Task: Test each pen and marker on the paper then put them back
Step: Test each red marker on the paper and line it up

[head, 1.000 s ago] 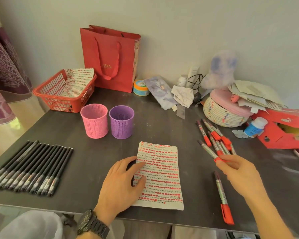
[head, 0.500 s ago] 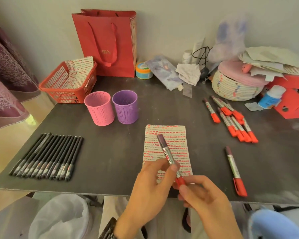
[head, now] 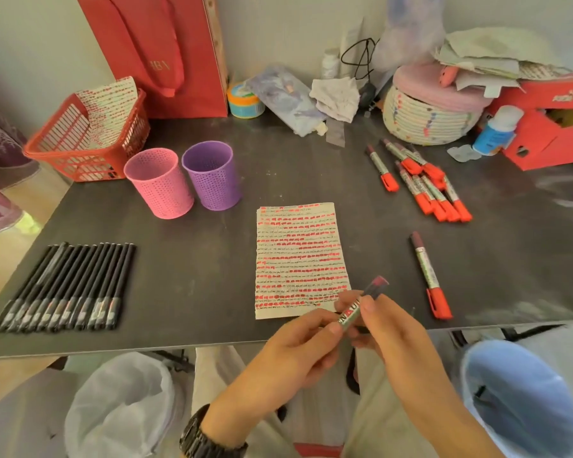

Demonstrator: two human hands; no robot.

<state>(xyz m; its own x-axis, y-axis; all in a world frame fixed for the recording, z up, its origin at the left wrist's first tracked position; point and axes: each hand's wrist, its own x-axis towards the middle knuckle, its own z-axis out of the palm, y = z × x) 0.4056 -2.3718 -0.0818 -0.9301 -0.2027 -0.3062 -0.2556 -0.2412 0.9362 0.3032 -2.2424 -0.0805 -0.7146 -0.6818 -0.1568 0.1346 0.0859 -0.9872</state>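
While both hands (head: 291, 353) (head: 404, 338) grip a marker (head: 351, 312), scribbled sheet (head: 113, 104) in red basket (head: 80, 168)

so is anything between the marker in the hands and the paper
Nothing visible. The left hand and right hand hold the marker at the near right corner of the paper, and nothing lies on the sheet.

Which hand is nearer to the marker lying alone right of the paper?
Right. The right hand is close beside the lone marker, to its left; the left hand lies farther left, by the paper.
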